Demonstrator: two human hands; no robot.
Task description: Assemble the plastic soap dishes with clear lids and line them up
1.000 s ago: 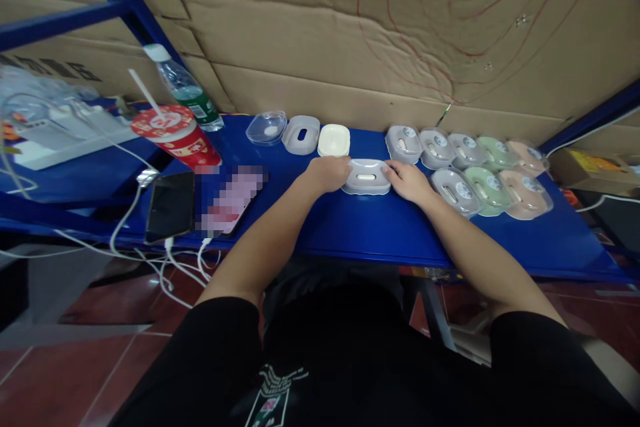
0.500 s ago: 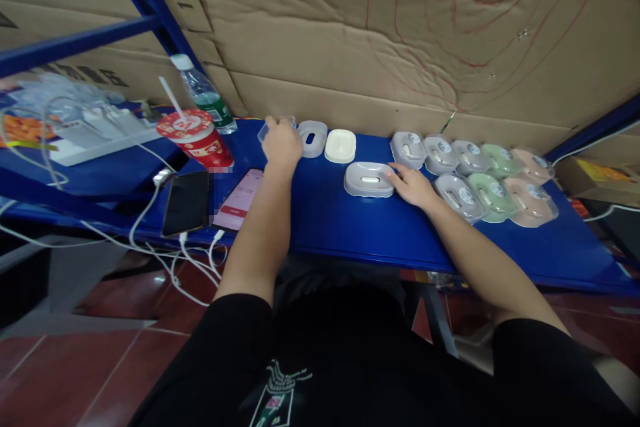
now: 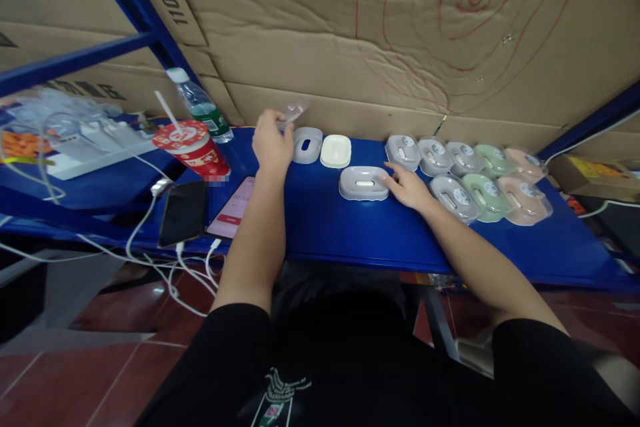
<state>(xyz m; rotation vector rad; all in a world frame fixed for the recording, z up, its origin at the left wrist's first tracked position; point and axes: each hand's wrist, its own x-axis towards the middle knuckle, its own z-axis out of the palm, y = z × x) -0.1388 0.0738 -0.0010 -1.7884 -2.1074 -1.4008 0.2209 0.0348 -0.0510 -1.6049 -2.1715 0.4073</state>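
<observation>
My left hand (image 3: 273, 143) is closed on a clear plastic lid (image 3: 293, 112), raised and tilted above the back left of the blue table. Just right of that hand lies a grey tray with a dark oval slot (image 3: 307, 145). Beside it sits a cream square dish (image 3: 335, 151). Nearer to me is a grey oval box (image 3: 363, 183) with a white bar in its middle. Against its right end rests my right hand (image 3: 406, 185), fingers stretched and apart, touching the edge.
Several lidded boxes in grey, green (image 3: 486, 196) and pink (image 3: 526, 200) stand in two rows at the right. On the left are a red cup (image 3: 200, 152) with a straw, a water bottle (image 3: 203, 107), two phones (image 3: 183, 213) and white cables. Cardboard (image 3: 300, 33) walls the back.
My left hand has lifted the clear lid off the table and tilted it up. The right hand stays at the grey box. The view has shifted slightly.
</observation>
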